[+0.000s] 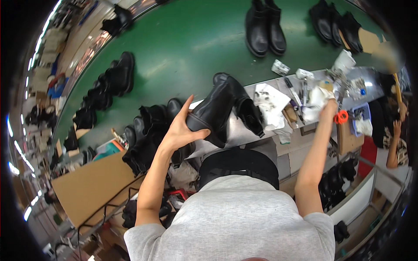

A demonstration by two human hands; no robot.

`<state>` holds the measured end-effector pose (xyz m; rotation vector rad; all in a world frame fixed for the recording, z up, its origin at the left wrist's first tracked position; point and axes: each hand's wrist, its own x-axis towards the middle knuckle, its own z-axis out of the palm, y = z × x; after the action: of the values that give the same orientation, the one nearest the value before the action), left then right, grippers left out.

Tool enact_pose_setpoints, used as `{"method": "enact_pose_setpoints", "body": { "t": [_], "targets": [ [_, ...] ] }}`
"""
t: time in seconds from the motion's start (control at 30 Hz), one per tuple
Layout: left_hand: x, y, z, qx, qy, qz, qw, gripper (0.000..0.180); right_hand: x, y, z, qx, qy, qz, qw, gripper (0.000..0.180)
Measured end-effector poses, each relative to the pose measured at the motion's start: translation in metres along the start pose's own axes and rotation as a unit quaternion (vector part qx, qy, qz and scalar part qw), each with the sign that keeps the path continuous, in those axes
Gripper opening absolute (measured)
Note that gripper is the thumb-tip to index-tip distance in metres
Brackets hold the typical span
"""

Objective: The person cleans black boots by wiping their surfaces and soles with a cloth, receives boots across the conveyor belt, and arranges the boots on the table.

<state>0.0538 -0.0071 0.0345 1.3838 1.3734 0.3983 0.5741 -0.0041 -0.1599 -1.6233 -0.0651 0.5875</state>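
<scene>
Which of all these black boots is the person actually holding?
The black ankle boot at the workbench edge, gripped by the left hand; all the others sit untouched.

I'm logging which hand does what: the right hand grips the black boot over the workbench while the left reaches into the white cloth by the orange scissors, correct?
Hands are swapped. In the head view, the left hand grips the black boot, and the right hand reaches into the white cloth by the orange scissors.

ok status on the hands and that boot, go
Left hand clamped on black boot, held over the grey bench. Right hand at white cloth, orange scissors alongside. Nothing blocking.
</scene>
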Motion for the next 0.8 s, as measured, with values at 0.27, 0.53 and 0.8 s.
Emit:
{"method": "enact_pose_setpoints", "body": {
  "t": [0.27, 0.53, 0.8],
  "targets": [
    [-0.023, -0.009, 0.010, -0.009, 0.068, -0.010, 0.998, 0.106, -0.215, -0.099, 0.052, -0.149, -0.345, 0.024, 0.927, 0.021],
    [-0.049, -0.002, 0.045, 0.079, 0.151, 0.032, 0.985, 0.109, -0.344, -0.049, 0.107, -0.236, -0.664, 0.143, 0.695, 0.020],
    [-0.061, -0.003, 0.047, 0.110, 0.194, 0.037, 0.974, 0.108, -0.353, -0.041, 0.116, -0.271, -0.694, 0.070, 0.663, 0.020]
  ]
}}
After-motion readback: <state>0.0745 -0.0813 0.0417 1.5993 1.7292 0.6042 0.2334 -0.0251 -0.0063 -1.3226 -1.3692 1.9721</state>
